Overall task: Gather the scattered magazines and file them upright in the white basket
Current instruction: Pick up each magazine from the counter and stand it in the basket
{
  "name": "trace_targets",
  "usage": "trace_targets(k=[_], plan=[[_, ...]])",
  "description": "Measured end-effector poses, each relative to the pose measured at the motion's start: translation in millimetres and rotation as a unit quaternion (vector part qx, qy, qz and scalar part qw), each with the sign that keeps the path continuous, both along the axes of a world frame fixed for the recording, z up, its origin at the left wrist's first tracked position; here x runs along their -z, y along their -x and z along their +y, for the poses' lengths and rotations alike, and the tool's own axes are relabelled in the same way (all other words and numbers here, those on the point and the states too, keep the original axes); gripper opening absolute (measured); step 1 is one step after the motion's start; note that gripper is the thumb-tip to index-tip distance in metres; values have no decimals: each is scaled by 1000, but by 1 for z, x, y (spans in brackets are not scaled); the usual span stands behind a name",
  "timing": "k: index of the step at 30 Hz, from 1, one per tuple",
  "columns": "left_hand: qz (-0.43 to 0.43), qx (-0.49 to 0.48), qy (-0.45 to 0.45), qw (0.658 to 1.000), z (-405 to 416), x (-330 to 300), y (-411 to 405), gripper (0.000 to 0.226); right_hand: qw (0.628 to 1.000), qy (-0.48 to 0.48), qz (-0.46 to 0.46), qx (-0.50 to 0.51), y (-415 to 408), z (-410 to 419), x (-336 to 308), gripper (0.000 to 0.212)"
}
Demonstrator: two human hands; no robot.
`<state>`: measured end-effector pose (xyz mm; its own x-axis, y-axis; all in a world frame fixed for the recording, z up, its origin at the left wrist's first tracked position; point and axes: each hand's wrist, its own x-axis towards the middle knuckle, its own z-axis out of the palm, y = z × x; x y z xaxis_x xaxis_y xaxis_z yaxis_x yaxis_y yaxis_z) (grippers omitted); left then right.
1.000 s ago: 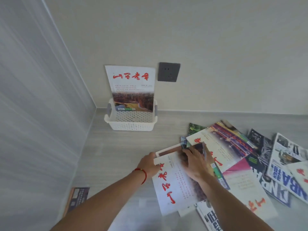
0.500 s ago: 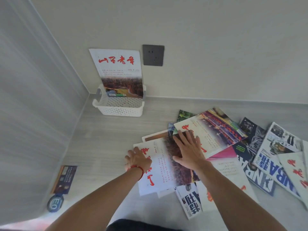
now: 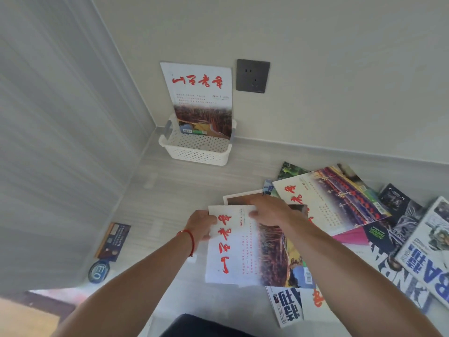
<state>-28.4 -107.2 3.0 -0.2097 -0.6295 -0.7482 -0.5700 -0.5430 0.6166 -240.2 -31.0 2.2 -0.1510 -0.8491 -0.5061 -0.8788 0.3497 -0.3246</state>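
Since a moment ago the right hand point(image 3: 272, 211) has slid from the middle of the white magazine point(image 3: 245, 246) up to its far edge, and the left hand point(image 3: 201, 226) has closed on the near-left corner. Both hands now grip this magazine, fingers curled over its edges, left at the left side by the red lettering, right at the top. It lies on the surface point(image 3: 184, 190) nearer the viewer than the white basket point(image 3: 198, 152), at the left edge of the scattered pile point(image 3: 364, 215). One magazine point(image 3: 199, 98) already stands upright in the basket, leaning on the wall beside a dark socket point(image 3: 252, 76).
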Motion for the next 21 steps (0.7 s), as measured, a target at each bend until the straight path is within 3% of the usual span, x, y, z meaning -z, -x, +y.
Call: trace_targets(k=[4,7,10,13,18,21], plan=[[-1,28,23,999,-12,-6,-26,31,994,36,-99,25,19,-1,-25,8],[54,16,10,998,-26,-11,-52,43,969,126,-187,102,31,1,-46,3],[188,-21,-87,978,-39,-11,-70,43,902,218,-309,210,33,-1,-68,6],[310,3,-141,940,-54,-21,-61,41,819,262,-416,296,20,-15,-81,9],[286,5,24,958,-110,-56,-34,34,746,325,-452,365,7,-49,-98,16],[266,53,136,953,-155,-82,-30,27,729,351,-465,360,2,-70,-112,16]])
